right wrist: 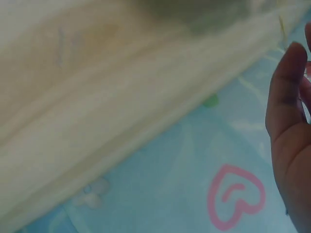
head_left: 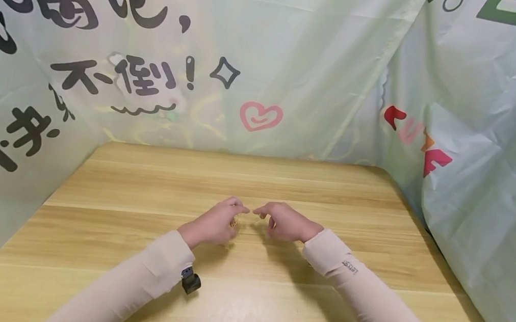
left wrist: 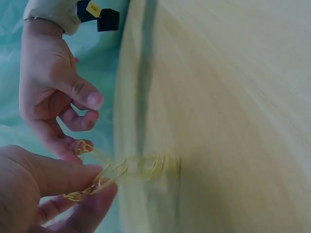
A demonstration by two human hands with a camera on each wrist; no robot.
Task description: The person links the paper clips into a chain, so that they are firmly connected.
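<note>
My left hand (head_left: 217,222) pinches a loose tangle of thin yellow rubber bands (left wrist: 119,170) between thumb and fingertips, held over the wooden table. In the left wrist view the loops trail out past the fingertips. Facing it is my right hand (head_left: 287,222), its index finger pointing at the left one with a small gap between the fingertips. Its thumb and other fingers are loosely bent. One yellow loop overlaps a right fingertip (left wrist: 73,149) in the left wrist view. At the right wrist view's edge, only part of the right hand (right wrist: 291,111) shows, with a thin yellow strand above it.
The wooden table (head_left: 256,181) stretches around both hands. Printed cloth (head_left: 293,72) hangs behind it and along both sides. A small black camera (head_left: 190,281) is strapped at the left sleeve cuff.
</note>
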